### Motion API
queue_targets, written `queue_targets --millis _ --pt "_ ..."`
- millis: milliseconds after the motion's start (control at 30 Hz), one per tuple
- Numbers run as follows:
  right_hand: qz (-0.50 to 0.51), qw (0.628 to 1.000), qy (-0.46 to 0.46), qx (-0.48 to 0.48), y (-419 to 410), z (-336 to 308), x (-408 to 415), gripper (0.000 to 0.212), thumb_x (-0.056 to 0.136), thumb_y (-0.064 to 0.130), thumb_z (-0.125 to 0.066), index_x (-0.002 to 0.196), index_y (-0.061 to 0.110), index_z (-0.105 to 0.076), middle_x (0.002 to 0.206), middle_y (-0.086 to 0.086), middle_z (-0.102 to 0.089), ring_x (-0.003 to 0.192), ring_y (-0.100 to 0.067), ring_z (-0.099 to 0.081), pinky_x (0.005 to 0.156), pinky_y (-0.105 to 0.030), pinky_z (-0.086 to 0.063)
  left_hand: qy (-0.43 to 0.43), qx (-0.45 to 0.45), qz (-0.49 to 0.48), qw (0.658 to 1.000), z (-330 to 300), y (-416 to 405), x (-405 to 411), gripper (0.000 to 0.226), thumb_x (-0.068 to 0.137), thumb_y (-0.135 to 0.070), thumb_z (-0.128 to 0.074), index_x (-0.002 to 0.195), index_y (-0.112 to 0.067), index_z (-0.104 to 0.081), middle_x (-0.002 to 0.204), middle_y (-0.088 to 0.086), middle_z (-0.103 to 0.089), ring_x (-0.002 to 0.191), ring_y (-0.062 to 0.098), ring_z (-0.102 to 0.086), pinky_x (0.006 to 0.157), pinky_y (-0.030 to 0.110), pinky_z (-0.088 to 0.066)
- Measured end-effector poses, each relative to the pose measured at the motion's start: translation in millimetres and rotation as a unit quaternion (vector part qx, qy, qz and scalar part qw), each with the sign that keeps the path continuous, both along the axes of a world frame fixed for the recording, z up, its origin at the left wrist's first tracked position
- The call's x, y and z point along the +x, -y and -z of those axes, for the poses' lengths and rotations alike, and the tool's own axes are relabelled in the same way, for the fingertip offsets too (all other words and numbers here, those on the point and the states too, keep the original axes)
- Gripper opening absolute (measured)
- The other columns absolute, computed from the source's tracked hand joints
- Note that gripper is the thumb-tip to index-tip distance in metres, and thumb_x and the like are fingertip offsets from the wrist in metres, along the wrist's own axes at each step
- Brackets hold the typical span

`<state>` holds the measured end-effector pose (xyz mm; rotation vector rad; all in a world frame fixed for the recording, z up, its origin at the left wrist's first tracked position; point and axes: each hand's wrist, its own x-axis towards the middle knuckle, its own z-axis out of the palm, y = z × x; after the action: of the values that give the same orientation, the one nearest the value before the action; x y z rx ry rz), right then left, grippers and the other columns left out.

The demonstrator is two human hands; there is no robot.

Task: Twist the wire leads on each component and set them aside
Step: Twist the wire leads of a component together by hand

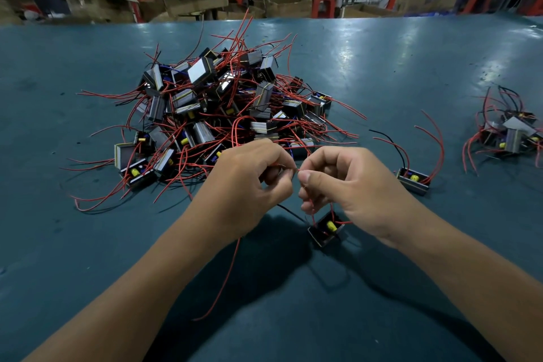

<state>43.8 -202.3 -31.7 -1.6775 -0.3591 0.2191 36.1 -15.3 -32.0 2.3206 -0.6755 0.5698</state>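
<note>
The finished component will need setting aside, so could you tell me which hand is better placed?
Probably the right hand: the small pile lies on its side, and the component hangs from it.

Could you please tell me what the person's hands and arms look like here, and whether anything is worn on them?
Both the left hand and the right hand are bare: no gloves, rings, watch or wristband show. The forearms are uncovered to the bottom edge of the picture, with no sleeve in view. Fingernails are short and unpainted.
</note>
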Motion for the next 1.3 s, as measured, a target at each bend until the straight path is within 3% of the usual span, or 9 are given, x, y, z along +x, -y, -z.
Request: queue_targets --millis 267,533,667,800,933,1067,1300 --pt "-0.005 0.995 0.049 -0.089 3.8 2.1 1.8 0.012 0.092 0.006 -0.067 0.080 0.006 -0.065 0.057 -0.001 -0.060 0.049 -0.015 -0.053 0.048 -0.022 -0.044 -0.007 0.051 0.045 0.998 -0.1 -7.7 1.8 0.006 0.084 -0.007 -0.065 0.086 -0.006 -0.071 0.075 0.002 -0.060 0.065 0.016 -0.051 0.061 0.031 -0.043" --pt "-0.037 0.986 0.072 -0.148 8.8 1.8 2.9 0.013 0.092 0.012 -0.067 0.079 0.013 -0.066 0.053 0.004 -0.056 0.048 -0.012 -0.052 0.048 -0.020 -0.042 -0.013 0.087 0.096 0.992 -4.8 -15.0 2.3 0.010 0.088 -0.011 -0.062 0.089 -0.008 -0.072 0.080 -0.004 -0.059 0.068 0.010 -0.053 0.063 0.029 -0.047" --pt "-0.018 0.994 0.042 -0.100 8.1 3.4 2.8 0.014 0.094 0.011 -0.065 0.080 0.011 -0.066 0.055 0.003 -0.059 0.046 -0.012 -0.053 0.045 -0.016 -0.041 -0.015 0.048 0.090 0.995 -5.8 -16.9 4.4 0.006 0.089 -0.007 -0.071 0.093 -0.011 -0.074 0.081 -0.004 -0.065 0.072 0.012 -0.060 0.066 0.028 -0.049" --pt "0.007 0.999 0.007 -0.051 8.0 4.6 0.9 0.012 0.094 0.009 -0.066 0.082 0.008 -0.066 0.058 0.000 -0.063 0.048 -0.015 -0.057 0.049 -0.024 -0.048 -0.109 -0.025 0.088 0.990 -7.0 -28.0 5.0 0.018 0.087 -0.019 -0.075 0.105 -0.020 -0.070 0.085 -0.011 -0.067 0.071 0.017 -0.062 0.065 0.028 -0.052" --pt "0.013 1.000 -0.024 -0.003 7.5 3.8 -0.2 0.009 0.094 0.007 -0.065 0.086 0.003 -0.066 0.063 -0.005 -0.067 0.053 -0.017 -0.064 0.050 -0.025 -0.053 -0.175 -0.120 0.101 0.972 -10.2 -38.8 7.5 0.020 0.087 -0.017 -0.074 0.107 -0.016 -0.072 0.095 -0.003 -0.075 0.089 0.018 -0.072 0.083 0.033 -0.059" --pt "0.005 0.998 -0.053 0.046 3.8 5.6 -2.2 0.007 0.095 0.009 -0.064 0.089 0.005 -0.065 0.068 -0.008 -0.069 0.060 -0.024 -0.069 0.053 -0.033 -0.058 -0.169 -0.152 0.080 0.971 -7.4 -32.1 9.6 0.020 0.080 -0.021 -0.077 0.095 -0.007 -0.072 0.085 0.003 -0.076 0.079 0.020 -0.074 0.075 0.035 -0.062" --pt "0.050 0.989 -0.058 0.125 -4.2 12.5 -3.0 0.008 0.094 0.007 -0.064 0.087 0.006 -0.067 0.067 -0.008 -0.067 0.055 -0.019 -0.064 0.049 -0.023 -0.051 -0.159 -0.180 0.058 0.969 1.6 -14.6 8.0 0.009 0.087 -0.019 -0.074 0.091 -0.011 -0.073 0.074 0.002 -0.074 0.066 0.016 -0.073 0.064 0.027 -0.060"
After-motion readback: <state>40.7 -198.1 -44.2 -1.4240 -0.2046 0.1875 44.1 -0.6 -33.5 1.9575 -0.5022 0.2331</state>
